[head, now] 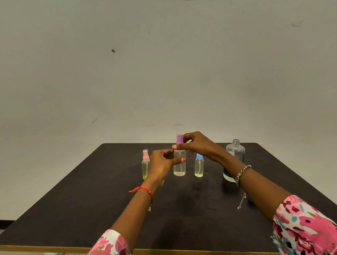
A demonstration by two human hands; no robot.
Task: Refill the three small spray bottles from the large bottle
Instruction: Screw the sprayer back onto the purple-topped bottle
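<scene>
Item: purple-capped spray bottle (179, 168), upright, toward 12 o'clock of the worktop's (109, 205) centre. Left grip (163, 165) was curled round its body, thumb across the front. Right grip (198, 145) pinched the purple spray head (179, 139) from the side. Pink-capped bottle (146, 167) stood at its 9 o'clock, blue-capped bottle (199, 167) at 3 o'clock, large bottle (235, 151), uncapped, farther toward 3. Step judged: turning the head on its thread; which way, I could not tell. Handling note: hold body plumb, rotate only the head, squeeze lightly, move head straight along the dip tube.
</scene>
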